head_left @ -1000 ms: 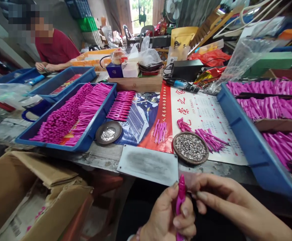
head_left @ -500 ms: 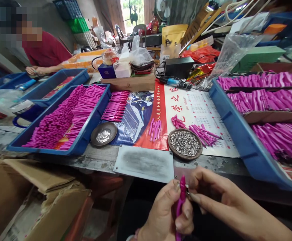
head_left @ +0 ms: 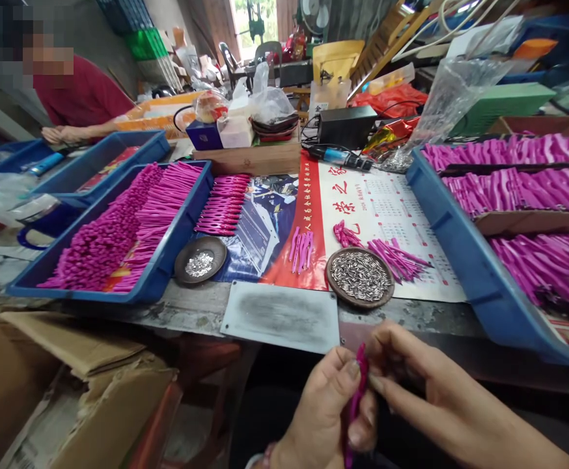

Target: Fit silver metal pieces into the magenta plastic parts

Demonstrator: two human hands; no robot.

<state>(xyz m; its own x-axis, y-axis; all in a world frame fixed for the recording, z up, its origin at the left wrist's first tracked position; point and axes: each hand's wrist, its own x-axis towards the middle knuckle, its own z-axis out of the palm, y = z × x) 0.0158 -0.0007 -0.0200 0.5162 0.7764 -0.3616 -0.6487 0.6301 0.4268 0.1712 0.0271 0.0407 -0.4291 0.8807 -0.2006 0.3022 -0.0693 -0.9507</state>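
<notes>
My left hand (head_left: 314, 410) is closed around a slim magenta plastic piece (head_left: 361, 385), its tapered end pointing up and away from me. The thumb presses on the piece near its upper end. My right hand (head_left: 426, 384) is beside it, thumb and fingers pinched together close against the upper part of the piece. Whatever is between the right fingertips is hidden. Just beyond the hands are a round dish (head_left: 331, 286) of small shiny metal pins and a pale metal plate (head_left: 280, 317) with a dark smudge. Loose magenta pieces (head_left: 398, 259) lie behind the dish.
Blue trays of magenta pieces flank me: one at left (head_left: 205, 215), one at right (head_left: 480, 280). A dark dish (head_left: 181, 260) holds small silvery bits. Magenta clips (head_left: 223, 205) lie in a row. A cardboard box (head_left: 118, 397) is lower left. A person (head_left: 86, 98) sits across at left.
The magenta piece has turned and leans slightly to the right at its tip. The small metal bit seen by the right fingertips is out of sight. The right hand stays close against the piece.
</notes>
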